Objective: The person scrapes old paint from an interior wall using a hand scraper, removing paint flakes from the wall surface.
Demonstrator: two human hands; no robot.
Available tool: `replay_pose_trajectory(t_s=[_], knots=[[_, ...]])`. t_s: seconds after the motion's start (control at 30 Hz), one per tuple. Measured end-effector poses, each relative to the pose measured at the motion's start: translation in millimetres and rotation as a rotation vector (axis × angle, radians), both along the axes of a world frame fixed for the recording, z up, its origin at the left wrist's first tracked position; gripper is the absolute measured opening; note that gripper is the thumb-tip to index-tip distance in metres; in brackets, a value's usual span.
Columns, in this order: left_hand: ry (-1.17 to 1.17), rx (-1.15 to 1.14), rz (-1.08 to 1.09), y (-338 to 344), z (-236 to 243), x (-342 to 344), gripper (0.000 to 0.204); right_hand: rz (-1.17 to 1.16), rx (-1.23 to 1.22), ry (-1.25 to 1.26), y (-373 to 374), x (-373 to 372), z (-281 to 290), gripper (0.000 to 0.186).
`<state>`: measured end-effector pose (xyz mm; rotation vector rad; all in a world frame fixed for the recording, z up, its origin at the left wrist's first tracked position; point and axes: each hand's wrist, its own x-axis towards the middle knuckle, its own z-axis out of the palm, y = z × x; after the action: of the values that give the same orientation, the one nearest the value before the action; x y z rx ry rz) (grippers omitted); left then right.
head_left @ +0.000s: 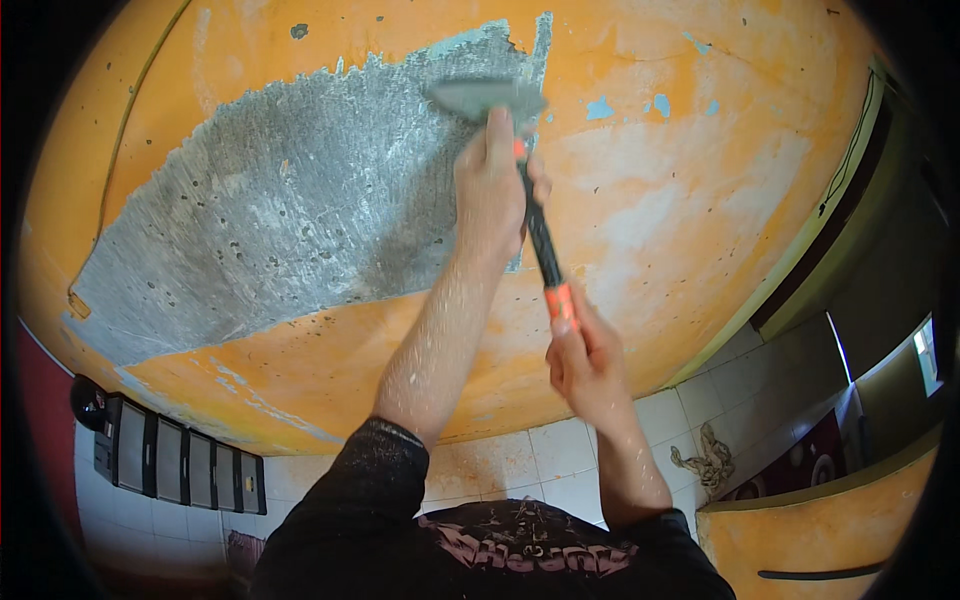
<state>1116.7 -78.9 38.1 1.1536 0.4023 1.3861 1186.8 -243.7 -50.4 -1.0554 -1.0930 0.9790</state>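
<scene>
My left hand (488, 190) is closed around the upper handle of a long-handled scraper (541, 235), just below its head. Its thumb points up against the wide grey head, which is blurred by motion. Lower down, my right hand (590, 365) grips the orange end of the black and orange handle. The head lies over the upper right part of a bare grey patch (290, 200) on the orange wall (660, 210). Ragged paint edges border that patch, and fine vertical scratches run across it. Pale dust and flecks cover both forearms.
A cable (128, 125) hangs down the wall at the left. A dark drawer unit (185, 460) stands at the lower left, with a round black object (89, 402) on top. On the tiled floor (560, 448) at the right lies a crumpled cloth (707, 460), near a low orange wall (815, 525).
</scene>
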Motion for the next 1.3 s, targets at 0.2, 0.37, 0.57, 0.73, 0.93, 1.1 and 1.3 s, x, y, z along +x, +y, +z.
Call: replay_pose_trajectory(t_s=[0.2,0.37,0.57,0.73,0.93,1.1,1.3], knots=[[0.036,-0.052,0.002,4,-13,-8,0.052,0.027,-0.001,0.035,0,-5,-25,0.047],[-0.011,0.047,0.012,3,35,5,0.052,-0.009,0.073,0.009,12,1,23,0.046],[-0.005,-0.124,-0.028,-11,-33,-17,0.048,0.057,-0.002,0.052,-17,-17,-36,0.050],[0.000,0.056,-0.022,2,39,-1,0.053,0.058,0.009,0.049,6,-3,21,0.050],[0.033,-0.017,-0.023,-8,-9,-10,0.051,0.067,0.029,0.144,-4,-22,-9,0.052],[0.077,-0.073,-0.027,3,-25,-8,0.050,-0.032,-0.037,0.059,0,-17,-30,0.050],[-0.004,0.102,-0.028,5,16,6,0.050,-0.039,0.036,0.051,6,-6,9,0.049]])
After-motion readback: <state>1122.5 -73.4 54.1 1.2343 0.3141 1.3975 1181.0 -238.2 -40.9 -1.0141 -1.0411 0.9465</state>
